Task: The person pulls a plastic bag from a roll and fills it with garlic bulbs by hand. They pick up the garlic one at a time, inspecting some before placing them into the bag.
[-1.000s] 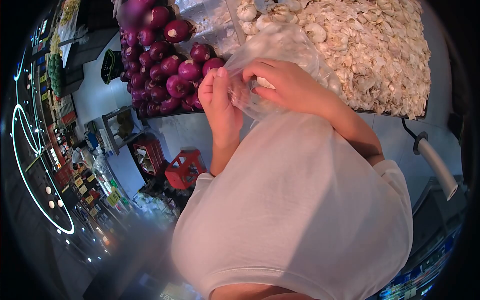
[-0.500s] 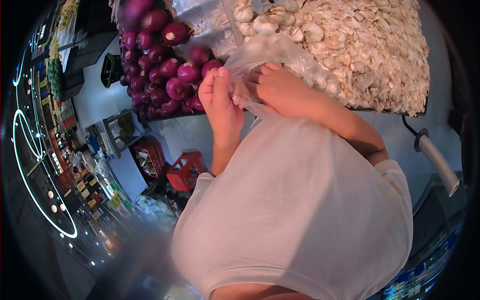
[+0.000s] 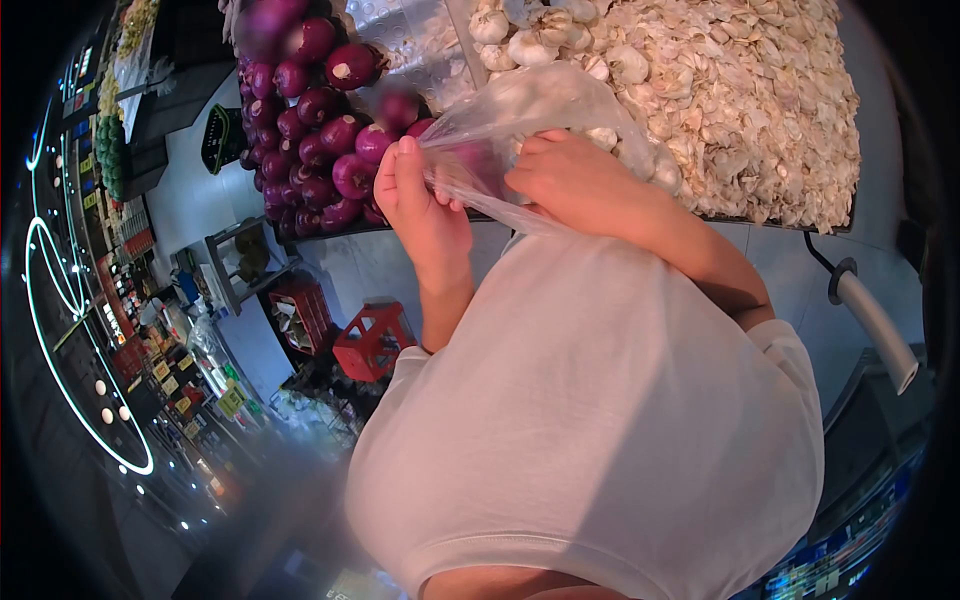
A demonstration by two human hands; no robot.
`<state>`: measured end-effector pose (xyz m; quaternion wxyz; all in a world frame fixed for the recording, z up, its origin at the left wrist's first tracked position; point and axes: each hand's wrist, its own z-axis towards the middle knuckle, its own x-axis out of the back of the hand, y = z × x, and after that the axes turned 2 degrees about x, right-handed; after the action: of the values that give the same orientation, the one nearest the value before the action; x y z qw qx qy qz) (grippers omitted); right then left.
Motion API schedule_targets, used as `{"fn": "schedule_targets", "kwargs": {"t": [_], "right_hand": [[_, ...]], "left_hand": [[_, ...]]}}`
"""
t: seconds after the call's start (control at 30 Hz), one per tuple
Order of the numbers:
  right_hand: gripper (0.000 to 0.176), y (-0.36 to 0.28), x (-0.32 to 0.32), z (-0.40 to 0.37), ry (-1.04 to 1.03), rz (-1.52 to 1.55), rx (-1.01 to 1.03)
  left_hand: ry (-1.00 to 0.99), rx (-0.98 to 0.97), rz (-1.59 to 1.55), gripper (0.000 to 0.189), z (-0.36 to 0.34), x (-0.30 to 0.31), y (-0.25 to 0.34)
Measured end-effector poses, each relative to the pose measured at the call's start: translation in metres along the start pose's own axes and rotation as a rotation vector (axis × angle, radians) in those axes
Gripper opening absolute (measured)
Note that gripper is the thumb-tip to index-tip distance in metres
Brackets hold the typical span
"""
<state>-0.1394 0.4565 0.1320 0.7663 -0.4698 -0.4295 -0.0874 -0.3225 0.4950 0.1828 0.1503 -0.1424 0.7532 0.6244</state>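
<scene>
A clear plastic bag (image 3: 550,95) stretches between my two hands at the front edge of the vegetable display. My left hand (image 3: 424,208) is closed on the bag's edge, its thumb pointing up. My right hand (image 3: 572,172) has its fingers curled in on the bag's other side. Garlic bulbs (image 3: 528,48) lie just beyond the bag, and some show through its film near my right wrist. Whether those are inside the bag, I cannot tell. Red onions (image 3: 352,175) are heaped to the left of my left hand.
Loose garlic skins and cloves (image 3: 760,110) cover the right of the display. A clear plastic divider (image 3: 462,45) separates the onions from the garlic. Below on the floor stand a red plastic stool (image 3: 372,340) and a red crate (image 3: 300,312). A grey padded handle (image 3: 875,330) juts out at right.
My left hand has moved left and slightly down, pulling the bag's edge taut and widening the gap between my hands. My right hand has shifted only a little.
</scene>
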Motion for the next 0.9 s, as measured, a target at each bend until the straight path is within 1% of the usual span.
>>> {"fn": "schedule_targets", "kwargs": {"t": [0.1, 0.2, 0.3, 0.4, 0.5, 0.53, 0.6, 0.67, 0.73, 0.77, 0.8, 0.87, 0.9], "right_hand": [[0.018, 0.0, 0.006, -0.002, -0.006, -0.061, -0.041], [0.019, -0.002, 0.016, -0.006, -0.023, -0.034, -0.132], [0.024, 0.0, 0.025, -0.008, -0.064, 0.059, -0.302], [0.023, -0.01, 0.05, -0.019, 0.136, 0.404, -0.332], [0.022, 0.007, 0.06, -0.023, 0.598, 0.568, -0.123], [0.022, 0.015, 0.068, -0.031, 0.687, 0.735, -0.241], [0.024, 0.03, 0.081, -0.037, 0.939, 0.842, -0.471], [0.039, 0.05, 0.089, -0.035, 1.118, 0.621, -0.612], [0.066, 0.069, 0.094, -0.034, 1.136, 0.309, -0.667], [0.067, 0.072, 0.092, -0.03, 1.129, -0.016, -0.708], [0.068, 0.074, 0.087, -0.025, 1.103, -0.34, -0.738], [0.068, 0.074, 0.083, -0.025, 0.929, -0.648, -0.716], [0.068, 0.073, 0.082, -0.028, 0.8, -0.63, -0.674]], "left_hand": [[0.021, -0.022, 0.019, 0.029, 0.004, 0.006, 0.001], [0.055, -0.039, 0.03, 0.029, 0.006, 0.004, 0.007], [0.058, -0.043, 0.024, 0.029, 0.007, 0.002, 0.008], [0.009, -0.026, 0.016, 0.03, 0.007, 0.005, 0.003], [-0.002, -0.046, 0.021, 0.031, 0.009, 0.009, 0.0], [0.008, -0.048, 0.031, 0.031, 0.009, 0.007, 0.0], [0.028, -0.055, 0.052, 0.032, 0.01, 0.004, 0.001], [0.007, -0.047, 0.031, 0.032, 0.01, 0.006, 0.001], [-0.001, -0.041, 0.025, 0.033, 0.01, 0.006, 0.001], [0.002, -0.041, 0.031, 0.033, 0.01, 0.005, 0.001], [0.006, -0.04, 0.038, 0.033, 0.009, 0.004, 0.001], [-0.016, -0.037, 0.023, 0.033, 0.008, 0.005, 0.001], [-0.027, -0.035, 0.016, 0.032, 0.008, 0.005, 0.001]]}}
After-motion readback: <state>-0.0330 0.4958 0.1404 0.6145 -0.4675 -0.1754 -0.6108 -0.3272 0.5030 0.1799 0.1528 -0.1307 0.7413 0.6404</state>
